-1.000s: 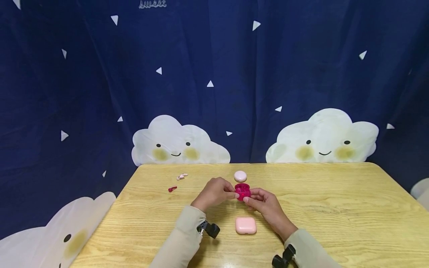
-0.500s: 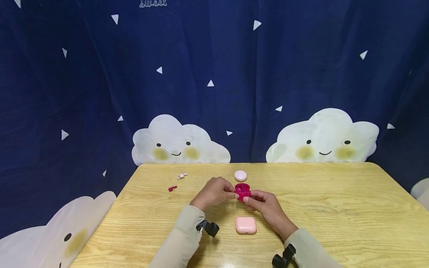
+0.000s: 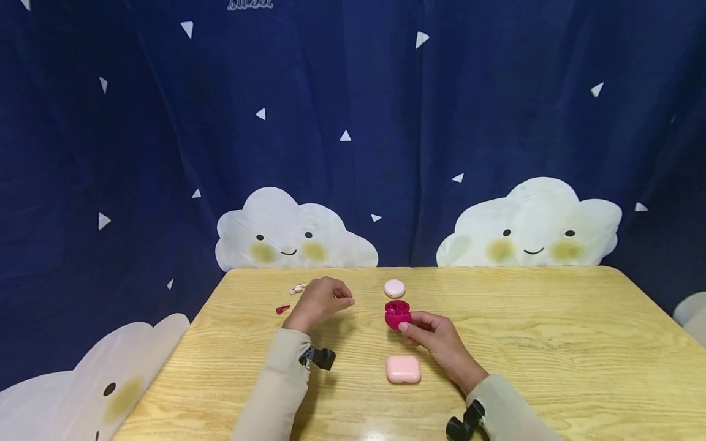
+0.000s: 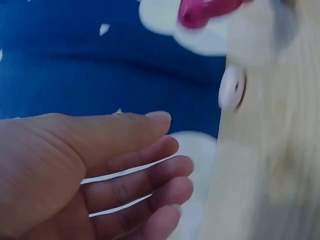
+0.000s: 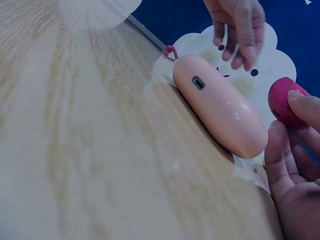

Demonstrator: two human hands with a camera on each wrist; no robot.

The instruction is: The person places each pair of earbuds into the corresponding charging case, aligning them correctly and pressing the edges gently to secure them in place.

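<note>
My right hand [image 3: 441,346] holds a magenta earbud case [image 3: 397,315] between thumb and fingers, its lid raised. The right wrist view shows the thumb on the outside of the same case [image 5: 285,102]. My left hand [image 3: 322,301] hovers to its left, apart from it, fingers relaxed with nothing between them; the left wrist view has the hand [image 4: 115,165] bare too. Beyond the left hand's wrist side lies one magenta earbud [image 3: 283,309]. Pale pink earbuds [image 3: 297,288] lie behind it, partly covered by the hand.
A round pale pink case [image 3: 394,288] lies just behind the magenta one. Nearer the front is a closed pink earbud case [image 3: 403,369], its charging port facing the right wrist camera. The wooden table [image 3: 551,343] meets a blue curtain [image 3: 353,92] with clouds.
My left hand has let go of the magenta earbud case and moved left, toward the loose earbuds. The right hand still holds the case in nearly the same place.
</note>
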